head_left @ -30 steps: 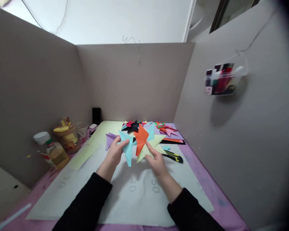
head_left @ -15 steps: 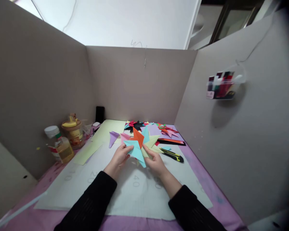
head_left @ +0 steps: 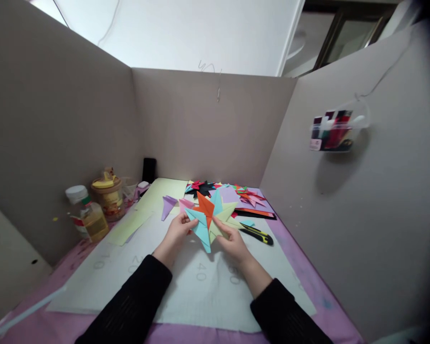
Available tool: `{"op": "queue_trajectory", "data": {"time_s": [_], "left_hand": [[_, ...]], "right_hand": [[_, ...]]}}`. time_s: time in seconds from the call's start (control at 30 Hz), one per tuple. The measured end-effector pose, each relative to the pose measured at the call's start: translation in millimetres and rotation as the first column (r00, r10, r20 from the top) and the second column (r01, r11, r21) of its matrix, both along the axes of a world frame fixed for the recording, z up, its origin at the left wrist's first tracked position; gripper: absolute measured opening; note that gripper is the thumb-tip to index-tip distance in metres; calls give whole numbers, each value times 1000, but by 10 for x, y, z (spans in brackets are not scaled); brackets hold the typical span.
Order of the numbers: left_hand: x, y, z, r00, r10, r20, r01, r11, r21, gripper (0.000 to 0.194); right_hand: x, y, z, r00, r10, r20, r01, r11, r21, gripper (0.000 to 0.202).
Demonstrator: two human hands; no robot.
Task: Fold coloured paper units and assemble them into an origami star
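A folded-paper star with light blue, orange and pale green points point(head_left: 207, 214) is held up over the white sheet point(head_left: 186, 282). My left hand point(head_left: 178, 231) pinches its light blue piece at the left side. On the right, my right hand point(head_left: 232, 239) grips the pale green part, with the fingers partly hidden behind the paper. Beyond my left hand lie a purple folded piece point(head_left: 168, 206) and a pink folded piece point(head_left: 186, 204). A yellow-and-black cutter point(head_left: 260, 235) rests to the right of my right hand.
Several finished paper stars point(head_left: 200, 189) lie at the back. Pale green paper point(head_left: 138, 222) is on the left, near a glue bottle point(head_left: 93, 222), a tub point(head_left: 109, 198) and a black phone point(head_left: 149, 169). A plastic holder point(head_left: 332, 131) hangs on the right wall.
The light blue piece has turned a little, and its lower tip now points more straight down and further left. Both hands keep their hold on the star.
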State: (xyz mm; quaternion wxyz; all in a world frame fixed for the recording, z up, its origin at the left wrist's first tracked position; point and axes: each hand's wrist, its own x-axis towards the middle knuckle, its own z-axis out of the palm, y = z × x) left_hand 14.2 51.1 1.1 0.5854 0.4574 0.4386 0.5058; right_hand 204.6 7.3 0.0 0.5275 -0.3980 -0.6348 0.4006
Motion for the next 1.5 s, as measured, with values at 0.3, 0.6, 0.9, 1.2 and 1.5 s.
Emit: {"op": "queue_trajectory", "data": {"time_s": [0.3,0.6,0.9,1.2,1.5], "left_hand": [[-14,22,-15,1000,10,14,-11,997,78,40],[16,-22,46,996,77,-39,-71,987,147,36],[21,-14,43,990,122,-68,-109,980,166,33],[47,-6,36,985,150,-80,-135,977,167,32],[15,11,31,998,59,36,-65,973,222,33]], "right_hand": [[7,2,-1,998,61,-6,-61,998,-17,57],[-20,-20,-4,992,115,-60,-118,992,-39,55],[-24,-11,-16,991,114,-64,-115,993,-26,56],[-21,17,-47,982,151,-111,-153,988,-10,56],[-29,32,-109,978,187,-95,-186,982,23,57]]}}
